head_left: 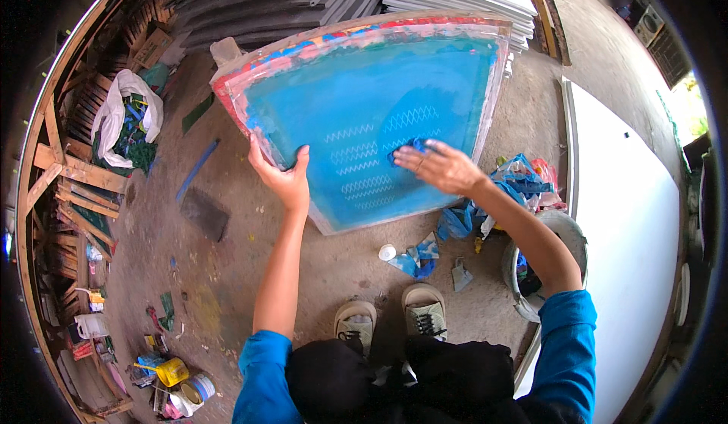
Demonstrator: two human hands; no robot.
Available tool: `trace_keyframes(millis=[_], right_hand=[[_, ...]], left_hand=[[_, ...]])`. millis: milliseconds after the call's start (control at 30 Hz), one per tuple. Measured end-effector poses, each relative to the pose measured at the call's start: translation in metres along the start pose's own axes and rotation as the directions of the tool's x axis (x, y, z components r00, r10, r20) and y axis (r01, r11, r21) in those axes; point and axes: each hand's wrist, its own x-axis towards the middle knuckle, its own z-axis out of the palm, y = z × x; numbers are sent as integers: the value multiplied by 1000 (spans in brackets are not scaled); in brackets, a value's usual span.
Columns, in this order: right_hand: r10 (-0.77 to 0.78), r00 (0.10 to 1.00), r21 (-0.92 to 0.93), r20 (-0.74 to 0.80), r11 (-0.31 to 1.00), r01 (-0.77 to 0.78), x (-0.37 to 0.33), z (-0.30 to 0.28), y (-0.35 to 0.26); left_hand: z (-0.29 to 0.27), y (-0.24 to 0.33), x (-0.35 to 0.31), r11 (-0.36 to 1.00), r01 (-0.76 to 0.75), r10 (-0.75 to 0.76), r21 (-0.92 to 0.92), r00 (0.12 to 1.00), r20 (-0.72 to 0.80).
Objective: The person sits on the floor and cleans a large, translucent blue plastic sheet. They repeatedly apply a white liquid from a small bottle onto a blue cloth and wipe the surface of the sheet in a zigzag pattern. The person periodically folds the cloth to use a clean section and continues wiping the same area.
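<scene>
Dark clothing [402, 382] is seen below the fingers. The framed screen [303, 90] is gripped at its left edge by the left hand [283, 183], fingers curled; a crumpled blue cloth [408, 147] is pressed against it under the right hand [447, 170], fingers extended (whether pinched cannot be told). The screen could be tipped if that grip loosened, or its smooth mesh [455, 67] strained by hard rubbing. Between the fingers, pale zigzags [354, 152] are shown; beyond, a paint-crusted border [334, 38].

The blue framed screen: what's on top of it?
A blue wad, perhaps cloth, is on the framed screen under the right hand, among pale zigzag lines. The left hand grips the screen's left edge. Whatever the wad covers is hidden.
</scene>
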Motion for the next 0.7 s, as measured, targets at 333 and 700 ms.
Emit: trace_keyframes(millis=[333, 700], right_hand=[[205, 979, -273, -7, 941, -199, -24, -17, 24], [438, 898, -146, 32, 891, -429, -16, -24, 7]], left_hand=[[-7, 20, 0, 937, -63, 30, 343, 994, 102], [-10, 34, -13, 934, -64, 40, 352, 996, 74]])
